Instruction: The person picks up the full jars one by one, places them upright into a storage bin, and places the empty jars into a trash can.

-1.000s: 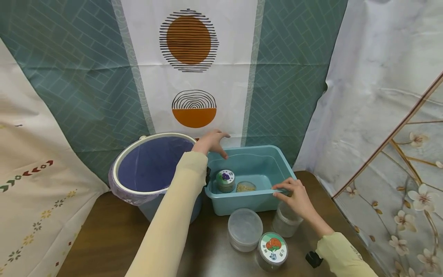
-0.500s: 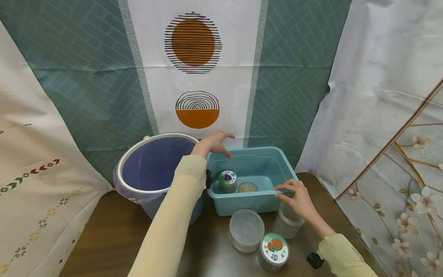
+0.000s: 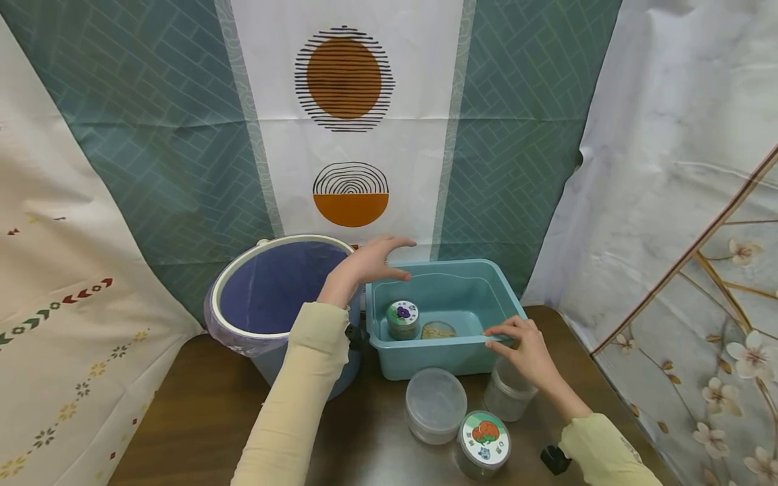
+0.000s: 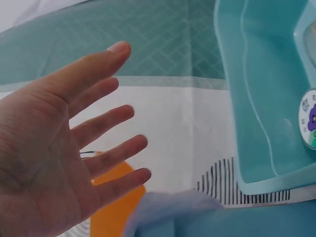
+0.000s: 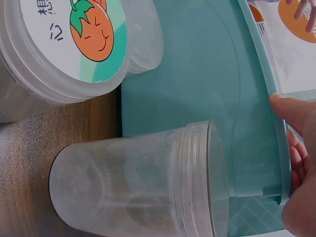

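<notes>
My left hand (image 3: 368,264) is held in the air with nothing in it, between the bin and the back left corner of a teal plastic basin (image 3: 425,359). In the left wrist view its fingers (image 4: 109,118) are spread apart from the basin. At the basin's front right, my right hand (image 3: 526,347) pinches the rim, thumb (image 5: 291,109) outside and fingers behind. Inside the basin stand a jar with a purple flower label (image 3: 402,320) and a clear container of small beige pieces (image 3: 438,330). Below my right hand is a clear lidded jar (image 5: 133,185).
A blue bin (image 3: 214,297) with a white rim and plastic liner stands left of the basin. In front of the basin are a clear container with a plain lid (image 3: 435,405) and a jar with an orange fruit label (image 3: 484,442). Patterned cloths (image 3: 516,135) hang behind and at the sides.
My left wrist has dropped and shifted back left, so the hand stands less over the basin. My right hand keeps its hold on the rim. The head view has shifted slightly.
</notes>
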Motion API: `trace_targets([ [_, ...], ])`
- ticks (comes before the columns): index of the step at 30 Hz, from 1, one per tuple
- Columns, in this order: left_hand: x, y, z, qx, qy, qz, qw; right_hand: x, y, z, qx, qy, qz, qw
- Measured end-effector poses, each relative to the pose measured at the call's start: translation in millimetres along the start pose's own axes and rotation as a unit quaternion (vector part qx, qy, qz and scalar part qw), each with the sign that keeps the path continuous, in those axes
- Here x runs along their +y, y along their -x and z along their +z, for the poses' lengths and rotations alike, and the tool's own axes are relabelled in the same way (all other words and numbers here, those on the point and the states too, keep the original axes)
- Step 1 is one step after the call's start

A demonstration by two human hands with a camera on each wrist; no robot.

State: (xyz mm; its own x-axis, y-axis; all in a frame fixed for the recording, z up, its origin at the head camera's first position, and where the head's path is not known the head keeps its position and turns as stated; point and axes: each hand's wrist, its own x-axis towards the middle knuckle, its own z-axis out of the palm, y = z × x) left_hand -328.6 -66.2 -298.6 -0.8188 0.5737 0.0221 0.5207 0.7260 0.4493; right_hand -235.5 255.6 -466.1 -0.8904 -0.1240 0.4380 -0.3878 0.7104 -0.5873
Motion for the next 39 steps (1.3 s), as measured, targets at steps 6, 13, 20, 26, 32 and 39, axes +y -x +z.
trace_targets([
  [6,-2.0,32.1,1.2,0.018,0.020,0.021,0.9994,0,2,-1,0.004,0.000,0.001,1.000],
  [13,-4.0,73.6,-3.4,0.071,0.040,0.038,0.9959,0,3,-1,0.010,-0.001,-0.002,1.000],
  [20,-14.7,117.9,-2.0,0.127,0.033,0.025,0.9911,0,2,0,0.007,-0.004,-0.002,1.000],
  [26,-23.3,146.8,7.5,0.166,0.040,0.016,0.9851,0,2,1,0.014,0.001,-0.003,1.000],
  [32,-33.8,169.4,18.1,0.266,0.032,0.010,0.9633,0,1,2,0.015,-0.002,-0.004,1.000],
  [39,-49.0,191.7,25.4,0.390,0.005,0.012,0.9209,0,1,2,0.013,-0.007,-0.001,1.000],
])
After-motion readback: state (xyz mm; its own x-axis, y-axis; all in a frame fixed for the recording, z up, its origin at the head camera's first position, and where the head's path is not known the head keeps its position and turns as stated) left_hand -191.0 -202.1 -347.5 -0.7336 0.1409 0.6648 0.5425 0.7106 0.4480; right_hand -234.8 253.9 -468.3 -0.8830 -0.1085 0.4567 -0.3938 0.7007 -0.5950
